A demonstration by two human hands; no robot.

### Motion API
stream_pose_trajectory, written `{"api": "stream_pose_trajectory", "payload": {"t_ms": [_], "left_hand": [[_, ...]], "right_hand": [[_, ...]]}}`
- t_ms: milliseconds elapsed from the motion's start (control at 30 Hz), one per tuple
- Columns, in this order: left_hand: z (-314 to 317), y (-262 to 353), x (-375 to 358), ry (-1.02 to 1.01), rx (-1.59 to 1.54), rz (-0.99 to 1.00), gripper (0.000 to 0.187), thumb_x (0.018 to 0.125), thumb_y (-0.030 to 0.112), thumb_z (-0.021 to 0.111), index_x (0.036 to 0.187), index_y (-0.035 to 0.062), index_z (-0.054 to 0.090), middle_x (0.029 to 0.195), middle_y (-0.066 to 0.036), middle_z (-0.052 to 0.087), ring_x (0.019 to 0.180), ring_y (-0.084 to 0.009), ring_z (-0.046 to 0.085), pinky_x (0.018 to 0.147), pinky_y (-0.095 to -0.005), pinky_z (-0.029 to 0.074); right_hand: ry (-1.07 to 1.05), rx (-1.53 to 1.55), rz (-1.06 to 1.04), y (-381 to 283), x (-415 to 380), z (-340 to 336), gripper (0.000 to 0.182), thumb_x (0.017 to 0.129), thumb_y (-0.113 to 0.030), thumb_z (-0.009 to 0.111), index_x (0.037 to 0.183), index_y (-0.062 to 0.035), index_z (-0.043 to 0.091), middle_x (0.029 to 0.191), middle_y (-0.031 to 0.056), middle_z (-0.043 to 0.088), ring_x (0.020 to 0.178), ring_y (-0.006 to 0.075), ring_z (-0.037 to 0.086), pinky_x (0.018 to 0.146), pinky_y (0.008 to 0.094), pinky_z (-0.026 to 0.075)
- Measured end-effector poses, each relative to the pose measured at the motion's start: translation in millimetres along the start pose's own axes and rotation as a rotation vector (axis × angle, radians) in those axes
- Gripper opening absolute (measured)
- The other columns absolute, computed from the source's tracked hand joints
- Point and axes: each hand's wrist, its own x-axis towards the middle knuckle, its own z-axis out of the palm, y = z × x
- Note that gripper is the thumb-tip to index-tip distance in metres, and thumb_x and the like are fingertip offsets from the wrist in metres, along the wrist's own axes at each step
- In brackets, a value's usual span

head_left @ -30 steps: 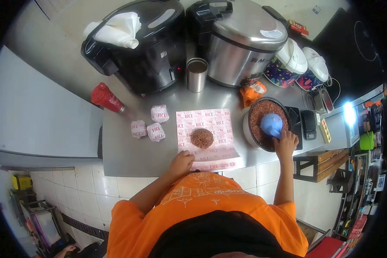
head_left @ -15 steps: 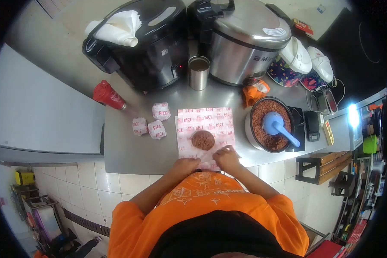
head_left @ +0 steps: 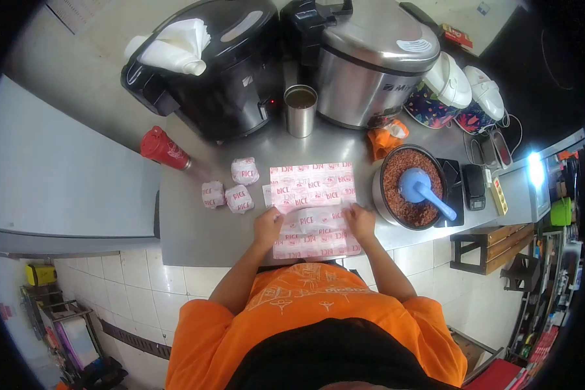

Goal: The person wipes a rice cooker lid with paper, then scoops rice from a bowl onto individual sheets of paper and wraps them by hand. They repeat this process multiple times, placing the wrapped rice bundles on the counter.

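Note:
In front of me a sheet of white wrapping paper (head_left: 313,174) printed in red lies on the steel table, its near edge folded up over a mound of brown rice, which is now hidden. My left hand (head_left: 268,226) pinches the folded paper at its left side. At the right side my right hand (head_left: 359,221) has its fingers closed on the same fold. More printed paper lies beneath, down to the table's near edge. Three wrapped rice packets (head_left: 239,199) sit to the left. A pot of brown rice (head_left: 390,208) with a blue scoop (head_left: 415,186) in it stands to the right.
Behind the paper are a metal cup (head_left: 300,120), a black rice cooker (head_left: 234,71) and a steel rice cooker (head_left: 357,84). A red tumbler (head_left: 164,148) stands far left. Beside the pot are an orange packet (head_left: 383,140) and a black scale (head_left: 474,188).
The near part of the paper has been lifted and folded away from me over the rice mound, covering it. Both hands have moved forward and apart to the fold's sides.

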Motion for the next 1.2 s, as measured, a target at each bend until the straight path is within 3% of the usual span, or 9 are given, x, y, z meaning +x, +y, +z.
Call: {"api": "stream_pose_trajectory", "payload": {"t_ms": [167,267,333,733,833,933,1033,1100,1200], "left_hand": [[-1.6,21.8,39.6,-0.194,0.6,0.341,0.029,0.074,0.025,0.067,0.097,0.0092,0.061,0.102,-0.009,0.06,0.094,-0.0309,0.056,0.085,-0.047,0.038],[5.5,51.9,73.6,-0.09,0.5,0.487,0.03,0.073,0.021,0.065,0.1,0.0094,0.061,0.108,-0.011,0.056,0.101,-0.0296,0.054,0.087,-0.0423,0.038],[22.7,59.1,90.1,-0.139,0.546,0.39,0.029,0.073,0.02,0.064,0.1,0.0092,0.062,0.107,-0.012,0.056,0.102,-0.0289,0.053,0.088,-0.0417,0.037],[-0.6,81.4,34.0,-0.442,0.481,0.613,0.015,0.075,0.005,0.055,0.087,0.0047,0.064,0.085,-0.013,0.059,0.081,-0.0292,0.061,0.069,-0.0404,0.05],[4.6,70.4,-9.3,-0.383,0.448,0.703,0.016,0.078,0.006,0.054,0.091,0.0031,0.062,0.084,-0.012,0.058,0.078,-0.0296,0.061,0.068,-0.0404,0.05],[10.9,61.1,-39.7,-0.417,0.354,0.528,0.025,0.079,0.005,0.05,0.102,0.0009,0.058,0.107,-0.015,0.057,0.094,-0.0303,0.06,0.078,-0.0407,0.051],[23.3,41.6,-51.1,-0.159,0.3,0.687,0.036,0.08,0.006,0.049,0.115,-0.0015,0.054,0.121,-0.016,0.052,0.112,-0.0299,0.053,0.088,-0.0392,0.049],[24.2,40.9,-53.2,-0.142,0.373,0.755,0.04,0.082,0.006,0.049,0.12,-0.0036,0.051,0.128,-0.017,0.048,0.125,-0.0303,0.043,0.097,-0.0387,0.044],[28.7,38.1,-56.7,-0.133,0.467,0.788,0.039,0.083,0.005,0.046,0.122,-0.0046,0.05,0.128,-0.019,0.048,0.125,-0.0313,0.043,0.1,-0.0392,0.041]], "right_hand": [[0.234,-0.311,-0.19,-25.0,-6.0,-14.5,0.014,0.076,-0.016,0.061,0.086,-0.0067,0.06,0.09,0.0132,0.065,0.077,0.029,0.06,0.072,0.0431,0.044],[-0.236,0.04,-0.453,-61.4,-16.2,-22.5,0.039,0.073,-0.01,0.062,0.111,-0.0072,0.055,0.113,0.0103,0.058,0.11,0.0313,0.053,0.093,0.0454,0.037],[-0.149,-0.175,-0.645,-65.8,-39.2,4.1,0.055,0.079,-0.018,0.06,0.13,-0.0066,0.043,0.133,0.0147,0.044,0.125,0.0289,0.041,0.103,0.0435,0.032],[-0.096,-0.152,-0.657,-64.8,-33.2,24.6,0.052,0.08,-0.02,0.057,0.127,-0.0018,0.044,0.128,0.0168,0.046,0.12,0.0299,0.043,0.1,0.0438,0.034],[-0.432,0.068,-0.356,-54.5,-31.7,22.5,0.05,0.077,-0.017,0.062,0.123,-0.0024,0.048,0.121,0.0189,0.051,0.115,0.0342,0.046,0.097,0.0421,0.037],[-0.448,0.17,-0.264,-29.1,-36.0,18.8,0.054,0.074,-0.02,0.066,0.121,-0.0017,0.048,0.121,0.0222,0.05,0.114,0.0381,0.045,0.096,0.0474,0.036],[-0.074,-0.189,-0.483,-13.5,-37.4,-5.0,0.056,0.072,-0.019,0.069,0.122,-0.0023,0.048,0.121,0.0226,0.05,0.113,0.0407,0.045,0.094,0.0531,0.034],[0.238,-0.224,-0.258,2.4,-41.0,-6.4,0.058,0.07,-0.018,0.068,0.122,-0.0034,0.047,0.122,0.0198,0.05,0.109,0.0353,0.049,0.088,0.0512,0.037],[0.074,-0.095,-0.396,-40.1,-42.4,-25.7,0.06,0.071,-0.016,0.067,0.125,-0.0058,0.045,0.124,0.018,0.049,0.114,0.0348,0.046,0.092,0.0488,0.036]]}}
